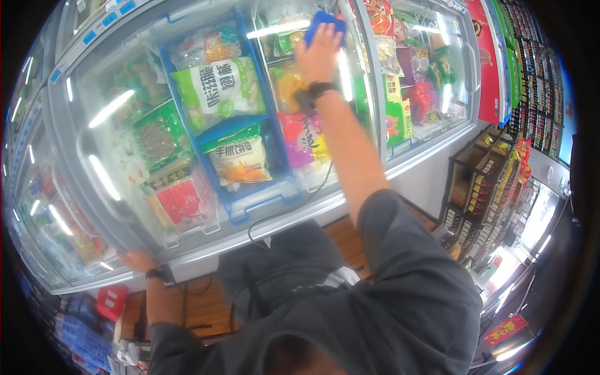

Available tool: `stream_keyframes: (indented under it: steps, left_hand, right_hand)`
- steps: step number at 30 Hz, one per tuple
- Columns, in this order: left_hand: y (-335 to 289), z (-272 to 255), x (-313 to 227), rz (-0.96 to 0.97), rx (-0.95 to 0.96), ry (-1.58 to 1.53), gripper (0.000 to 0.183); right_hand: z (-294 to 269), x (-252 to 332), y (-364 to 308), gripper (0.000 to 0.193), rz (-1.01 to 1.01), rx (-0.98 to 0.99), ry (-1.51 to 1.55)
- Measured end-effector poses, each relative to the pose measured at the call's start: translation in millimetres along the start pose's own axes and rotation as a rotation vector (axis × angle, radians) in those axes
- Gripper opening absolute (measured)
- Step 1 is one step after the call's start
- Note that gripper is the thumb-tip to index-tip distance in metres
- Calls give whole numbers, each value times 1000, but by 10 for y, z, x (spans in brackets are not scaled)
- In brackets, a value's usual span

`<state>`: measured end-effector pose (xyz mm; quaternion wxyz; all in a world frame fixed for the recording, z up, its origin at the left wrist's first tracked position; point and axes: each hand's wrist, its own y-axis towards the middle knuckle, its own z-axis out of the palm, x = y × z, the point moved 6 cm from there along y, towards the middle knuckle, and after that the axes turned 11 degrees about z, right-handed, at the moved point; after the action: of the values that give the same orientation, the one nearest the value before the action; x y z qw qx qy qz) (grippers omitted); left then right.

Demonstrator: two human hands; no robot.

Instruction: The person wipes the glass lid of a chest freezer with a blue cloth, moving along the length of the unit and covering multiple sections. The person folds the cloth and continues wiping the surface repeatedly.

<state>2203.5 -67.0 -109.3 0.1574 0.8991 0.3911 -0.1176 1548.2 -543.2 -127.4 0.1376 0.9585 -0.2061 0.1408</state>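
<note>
A person in a dark short-sleeved top leans over a chest freezer [419, 182], seen from above. The right hand [320, 53] reaches to the far side, lying flat on a blue cloth [335, 24] with fingers extended rather than curled round it. The cloth sits at the far part of the glass top [100, 81], just left of a pale frame bar [373, 69]. The left hand [137, 260] is at the freezer's near-left edge; whether its fingers close around that edge, I cannot tell.

The cloth looks light, soft and floppy, with little to break. It should handle best under a broad, flat palm, or pinched by a corner to lift. The glass is probably smooth and slippery, stiff but fragile if leaned on hard.

Bagged frozen food, some in a blue basket [240, 125], shows beneath the glass, so it should not block movement above. Room to slide runs left and toward the near side. The frame bar limits travel to the right, and a thin dark cable [322, 182] curves across the near edge, where it could snag.
</note>
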Motion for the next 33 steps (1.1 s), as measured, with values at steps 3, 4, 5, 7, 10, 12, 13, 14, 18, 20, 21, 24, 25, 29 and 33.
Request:
stream_keyframes:
  steps: [3, 4, 5, 7, 10, 12, 13, 14, 18, 20, 21, 24, 25, 29, 33]
  left_hand:
    - [-8, -5, -7, -13, 3, 39, 53]
    - [-30, 12, 19, -67, -7, -34, 53]
    - [-39, 8, 44, -109, -24, -74, 53]
    - [-35, 18, 10, -53, -69, -79, 53]
    - [-27, 46, 46, -49, -72, -106, 53]
    - [-16, 69, 98, -67, -17, -68, 52]
    - [-7, 79, 131, -87, -13, -109, 52]
    - [6, 77, 146, -72, -12, -110, 52]
    - [8, 80, 251, -45, 1, 31, 51]
    - [-6, 104, 341, -55, -34, -21, 51]
    - [2, 98, 351, 24, -57, 12, 51]
    - [17, 160, 585, -26, -28, 48, 50]
    - [30, 183, 652, -23, -23, 46, 49]
    - [-3, 201, 815, 48, -60, 26, 54]
    - [-57, 209, 780, -19, 6, 165, 56]
  right_hand:
    - [158, 994, -656, 83, -294, 72, 142]
    - [119, 1286, -955, 83, -430, 91, 300]
    - [153, 1618, -1216, 81, -483, 114, 311]
    - [201, 2013, -1573, 76, -565, 347, 413]
    - [137, 2043, -1645, 77, -668, 405, 425]
    - [39, 1752, -1432, 73, -773, 410, 479]
    - [7, 1509, -1253, 72, -760, 391, 438]
    - [-66, 1240, -1052, 71, -771, 332, 426]
    - [-262, -119, 16, 75, -530, 249, 184]
    - [-370, -768, 412, 77, -342, 211, 41]
    - [-472, -999, 548, 78, -364, 170, 12]
    - [-456, -1313, 704, 78, -366, 177, -48]
    - [-435, -1335, 722, 78, -406, 171, -46]
    - [-261, -1293, 966, 77, -371, 89, -56]
    - [-32, -1013, 1499, 75, -441, 113, -8]
